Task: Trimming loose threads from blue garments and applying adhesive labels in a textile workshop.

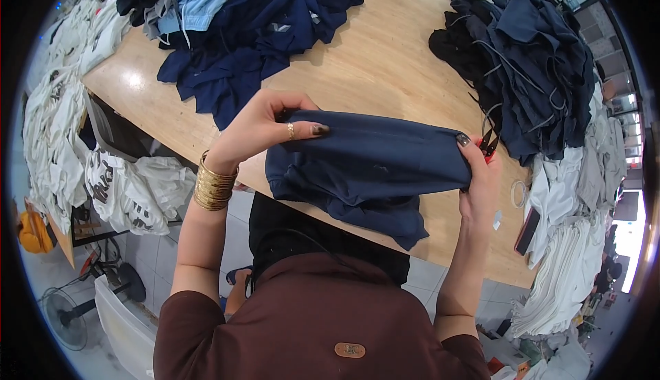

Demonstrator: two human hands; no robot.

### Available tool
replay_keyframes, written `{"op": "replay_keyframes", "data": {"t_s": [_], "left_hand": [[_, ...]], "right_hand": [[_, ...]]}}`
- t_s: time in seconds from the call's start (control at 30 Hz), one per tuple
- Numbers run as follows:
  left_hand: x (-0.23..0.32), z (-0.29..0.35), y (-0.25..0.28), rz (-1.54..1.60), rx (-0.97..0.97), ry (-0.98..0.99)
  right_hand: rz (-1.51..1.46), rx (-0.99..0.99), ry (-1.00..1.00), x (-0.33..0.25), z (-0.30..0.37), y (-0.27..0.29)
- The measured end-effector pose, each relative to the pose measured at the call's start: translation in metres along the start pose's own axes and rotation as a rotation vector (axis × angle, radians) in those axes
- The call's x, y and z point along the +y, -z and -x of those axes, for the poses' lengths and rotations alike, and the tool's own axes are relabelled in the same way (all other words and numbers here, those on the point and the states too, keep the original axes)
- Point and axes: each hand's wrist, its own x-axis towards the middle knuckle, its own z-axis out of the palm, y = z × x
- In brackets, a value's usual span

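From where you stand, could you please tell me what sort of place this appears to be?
Probably a clothing workshop: a navy garment is held out at a wooden table, dark clothes lie heaped on that table, and white clothes are piled at the far left.

Table: you have a big light-brown wooden table [392, 50] before you, shiny where light [134, 77] hits its left side | Floor: pale square tiles [165, 253] lie below you | Left: a round fan [65, 317] stands low | Right: you have a bright white opening [631, 242], door or window, hard to tell
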Motion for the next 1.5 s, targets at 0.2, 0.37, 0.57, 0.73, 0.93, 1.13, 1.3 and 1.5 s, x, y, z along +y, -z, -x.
{"op": "replay_keyframes", "data": {"t_s": [0.2,0.37,0.57,0.73,0.93,1.13,1.3,1.5], "left_hand": [[-0.006,0.007,0.002,-0.673,0.415,-0.394],[-0.058,0.025,-0.007,-0.833,0.744,-0.581],[-0.108,0.062,-0.039,-0.617,0.659,-0.173],[-0.108,0.078,-0.072,-0.37,0.48,-0.082],[-0.096,0.053,-0.061,-0.393,0.59,-0.193],[-0.11,0.017,-0.03,-0.717,0.582,-0.231],[-0.108,0.008,-0.025,-0.524,0.372,-0.044],[-0.099,0.012,-0.028,-0.29,0.326,-0.134]], "right_hand": [[0.166,-0.016,0.146,0.003,0.006,0.009],[0.677,-0.458,0.386,0.016,0.021,0.013],[0.847,-0.604,0.286,0.061,0.04,0.015],[0.82,-0.414,0.272,0.062,0.034,0.016],[0.73,-0.25,0.105,0.067,0.022,0.017],[0.512,-0.159,-0.031,0.066,0.006,0.001],[0.49,-0.232,0.022,0.058,0.002,-0.016],[0.573,-0.354,0.044,0.07,0.012,-0.032]]}}
